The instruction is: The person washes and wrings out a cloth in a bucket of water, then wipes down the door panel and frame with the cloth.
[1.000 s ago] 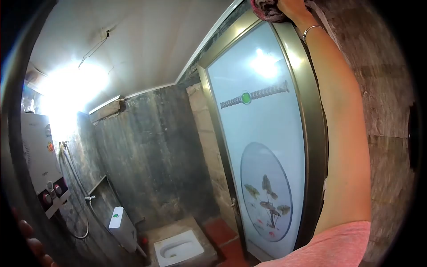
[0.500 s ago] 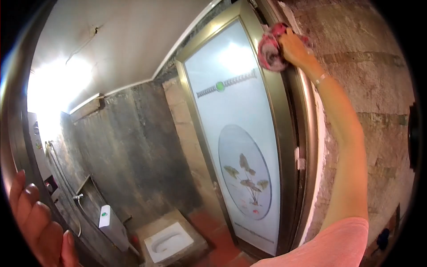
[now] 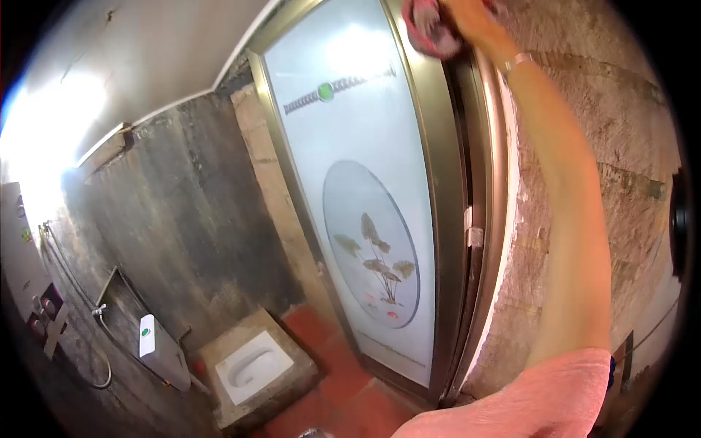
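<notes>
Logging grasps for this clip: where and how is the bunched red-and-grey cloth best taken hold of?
Probably by its gathered right part, whole-handed, from the right, where the right hand is. The cloth forms a thick wad whose left part overlaps the door's metal frame in this view, so the right side looks easier to reach.

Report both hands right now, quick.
Left hand: out of view; cannot be told.
Right hand: closed, holding a bunched reddish cloth.

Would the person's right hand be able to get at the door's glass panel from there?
Probably yes: the right hand, holding a cloth, is up by the metal frame bordering the glass panel, and nothing seems to block its front.
</notes>
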Demonstrator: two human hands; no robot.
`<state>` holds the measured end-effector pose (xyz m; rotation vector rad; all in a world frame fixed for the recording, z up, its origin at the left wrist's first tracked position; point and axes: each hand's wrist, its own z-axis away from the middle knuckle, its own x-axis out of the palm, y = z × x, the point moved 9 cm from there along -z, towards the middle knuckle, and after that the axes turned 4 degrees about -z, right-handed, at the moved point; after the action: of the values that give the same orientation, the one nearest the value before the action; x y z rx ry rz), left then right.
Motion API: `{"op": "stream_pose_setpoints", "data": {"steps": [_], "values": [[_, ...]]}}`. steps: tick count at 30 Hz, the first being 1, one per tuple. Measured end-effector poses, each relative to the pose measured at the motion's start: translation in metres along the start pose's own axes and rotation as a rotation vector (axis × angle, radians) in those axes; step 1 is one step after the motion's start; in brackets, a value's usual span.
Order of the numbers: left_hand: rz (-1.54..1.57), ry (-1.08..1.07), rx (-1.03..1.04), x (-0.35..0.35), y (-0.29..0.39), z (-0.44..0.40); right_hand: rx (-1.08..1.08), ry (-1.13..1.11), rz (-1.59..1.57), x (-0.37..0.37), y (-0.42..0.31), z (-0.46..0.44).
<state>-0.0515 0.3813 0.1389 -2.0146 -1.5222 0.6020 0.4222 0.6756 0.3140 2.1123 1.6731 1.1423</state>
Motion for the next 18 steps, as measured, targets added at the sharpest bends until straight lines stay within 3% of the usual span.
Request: {"op": "stream_pose_setpoints", "data": {"steps": [1,2,5,8,9,11,15,17,18], "values": [[-0.209,-0.292,0.052,-0.008,0.003,-0.013,0.072,-0.06,-0.098,-0.003,0.0,-0.025],[-0.425,-0.581,0.111,-0.003,0.002,-0.014,0.07,0.038,-0.146,0.025,0.029,-0.027],[-0.493,-0.648,0.073,0.0,0.009,-0.019,0.348,-0.017,-0.084,0.01,0.034,-0.052],[-0.335,-0.438,-0.059,-0.003,0.006,-0.025,0.313,-0.124,-0.06,0.015,0.034,-0.039],[-0.409,-0.484,-0.035,-0.007,0.006,-0.019,0.279,-0.127,-0.077,0.025,0.038,-0.039],[-0.614,-0.614,-0.049,-0.019,0.002,-0.005,0.564,-0.142,-0.33,0.029,0.054,-0.009],[-0.84,-0.812,-0.103,-0.029,-0.012,0.029,0.445,-0.091,-0.458,0.0,0.042,0.013],[-0.798,-0.721,-0.198,-0.036,-0.032,0.049,0.386,-0.168,-0.546,0.003,0.046,-0.004],[-0.788,-0.684,-0.23,-0.04,-0.04,0.057,0.304,-0.016,-0.521,-0.006,0.043,-0.02]]}}
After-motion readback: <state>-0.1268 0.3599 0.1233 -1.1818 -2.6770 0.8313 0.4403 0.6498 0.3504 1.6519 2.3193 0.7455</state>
